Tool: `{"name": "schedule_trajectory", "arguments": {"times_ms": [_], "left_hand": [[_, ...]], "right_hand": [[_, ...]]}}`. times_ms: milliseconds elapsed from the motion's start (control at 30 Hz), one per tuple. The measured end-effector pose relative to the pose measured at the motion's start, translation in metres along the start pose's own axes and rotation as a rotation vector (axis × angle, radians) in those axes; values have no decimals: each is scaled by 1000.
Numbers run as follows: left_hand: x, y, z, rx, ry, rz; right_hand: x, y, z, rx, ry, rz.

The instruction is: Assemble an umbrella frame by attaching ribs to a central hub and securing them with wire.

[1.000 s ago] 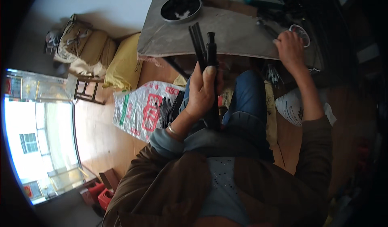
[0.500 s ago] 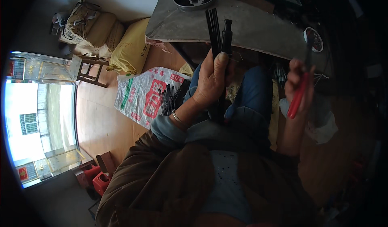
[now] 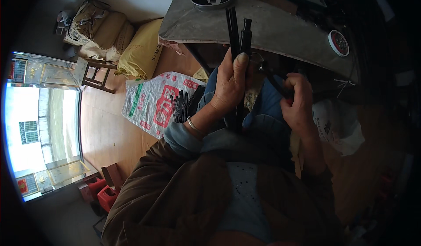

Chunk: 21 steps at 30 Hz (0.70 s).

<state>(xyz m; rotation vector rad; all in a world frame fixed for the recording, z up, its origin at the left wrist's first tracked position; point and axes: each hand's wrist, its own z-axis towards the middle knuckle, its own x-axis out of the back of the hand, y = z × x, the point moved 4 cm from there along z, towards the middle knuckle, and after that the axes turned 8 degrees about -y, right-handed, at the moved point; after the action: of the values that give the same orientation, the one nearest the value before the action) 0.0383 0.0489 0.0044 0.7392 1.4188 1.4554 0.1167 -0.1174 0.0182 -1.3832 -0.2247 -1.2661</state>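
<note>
My left hand (image 3: 231,81) is wrapped round slim black rods (image 3: 232,26) and a thicker black tube (image 3: 246,37) with a flared end. They point up and away, the thumb pressed across them. To the right, my right hand (image 3: 299,99) is closed round a red-handled tool, mostly hidden in the fist. Its dark shaft (image 3: 276,83) slants up to the left, with a shiny tip near the black tube; whether it touches cannot be told. Beyond my left forearm, several black rods (image 3: 180,107) lie on a white printed sack (image 3: 147,103).
Ahead stands a grey table (image 3: 175,29) bearing a round pan (image 3: 213,5) of dark pieces and a small white-rimmed dish (image 3: 338,43). Stuffed sacks (image 3: 139,48) and a wooden stool (image 3: 98,75) are at left. A whitish plastic bag (image 3: 344,132) lies at right.
My right hand has swung left and down, turning the red-handled tool so its tip comes close to the black tube. My left hand keeps its hold, almost unmoved.
</note>
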Motion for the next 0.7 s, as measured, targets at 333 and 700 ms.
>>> {"name": "schedule_trajectory", "arguments": {"times_ms": [333, 700], "left_hand": [[-3, 4, 0, -21, 50, 123], [-4, 3, 1, -37, 37, 143]], "right_hand": [[9, -7, 6, 101, 5, -148], [19, -18, 7, 145, 6, -267]]}}
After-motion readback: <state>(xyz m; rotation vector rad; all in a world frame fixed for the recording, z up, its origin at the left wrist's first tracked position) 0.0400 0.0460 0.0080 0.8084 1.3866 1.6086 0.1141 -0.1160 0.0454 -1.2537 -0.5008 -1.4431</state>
